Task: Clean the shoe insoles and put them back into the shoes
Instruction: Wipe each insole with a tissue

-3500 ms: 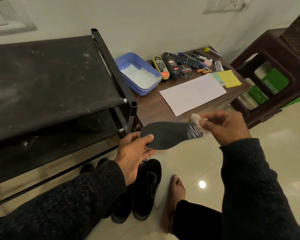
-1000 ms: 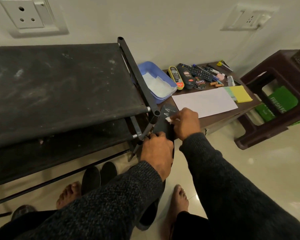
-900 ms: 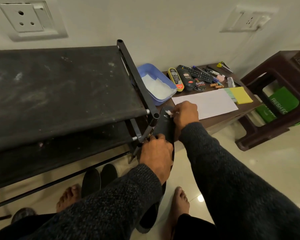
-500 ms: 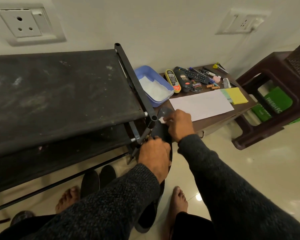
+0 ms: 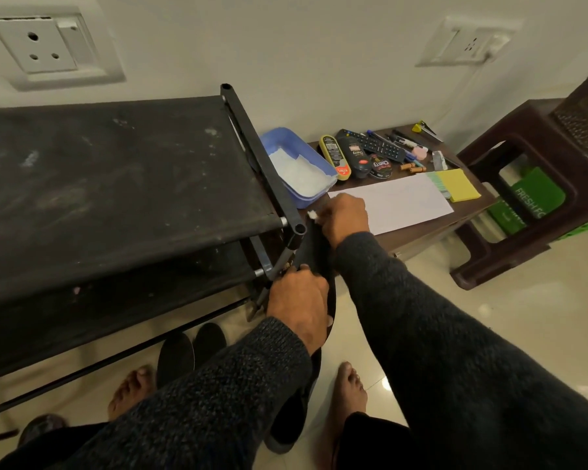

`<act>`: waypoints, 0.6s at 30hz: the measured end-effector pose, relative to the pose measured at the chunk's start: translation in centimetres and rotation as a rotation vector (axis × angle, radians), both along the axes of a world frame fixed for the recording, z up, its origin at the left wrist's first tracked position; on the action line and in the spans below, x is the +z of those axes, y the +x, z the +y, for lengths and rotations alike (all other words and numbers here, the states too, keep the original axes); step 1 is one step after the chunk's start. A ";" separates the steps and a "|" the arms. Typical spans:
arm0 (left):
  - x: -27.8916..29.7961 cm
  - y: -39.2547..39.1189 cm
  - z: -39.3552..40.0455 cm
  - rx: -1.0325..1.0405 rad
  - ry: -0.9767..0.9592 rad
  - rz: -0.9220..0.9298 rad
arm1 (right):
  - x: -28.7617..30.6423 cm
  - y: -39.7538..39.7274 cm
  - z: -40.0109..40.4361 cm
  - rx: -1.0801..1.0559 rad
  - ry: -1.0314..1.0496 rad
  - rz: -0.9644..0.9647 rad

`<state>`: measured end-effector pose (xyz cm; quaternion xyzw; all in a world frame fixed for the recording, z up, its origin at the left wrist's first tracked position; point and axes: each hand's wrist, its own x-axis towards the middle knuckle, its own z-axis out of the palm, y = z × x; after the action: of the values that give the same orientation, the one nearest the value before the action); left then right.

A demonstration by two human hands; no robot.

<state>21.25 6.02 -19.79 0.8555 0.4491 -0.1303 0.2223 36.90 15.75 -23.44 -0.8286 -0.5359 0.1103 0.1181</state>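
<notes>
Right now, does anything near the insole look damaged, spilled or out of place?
Nothing spilled or broken. The shoe rack's top shelf carries pale dusty smudges. The left hand holds the insole beside the rack post while the right hand rubs it with a white wad.

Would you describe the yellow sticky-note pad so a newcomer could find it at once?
Start at the low brown table right of the black shoe rack. Beyond the white paper sheet, at the far right edge, lies the pad: the only bright yellow square there.
</notes>
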 end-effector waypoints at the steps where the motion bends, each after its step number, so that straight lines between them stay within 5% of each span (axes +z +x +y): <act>1: -0.2 -0.1 0.0 0.002 -0.013 -0.009 | 0.2 0.3 1.0 -0.001 -0.004 0.004; 6: -0.5 -0.5 0.1 -0.032 -0.066 0.002 | 0.1 0.4 1.5 -0.020 -0.009 0.007; 18: -0.5 -1.1 -0.5 -0.101 0.034 0.052 | -1.1 -3.0 -5.8 0.325 0.020 0.042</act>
<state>20.16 5.49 -20.32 0.8770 0.4131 -0.1559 0.1894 33.93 9.96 -24.53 -0.7272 -0.6616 0.1398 0.1182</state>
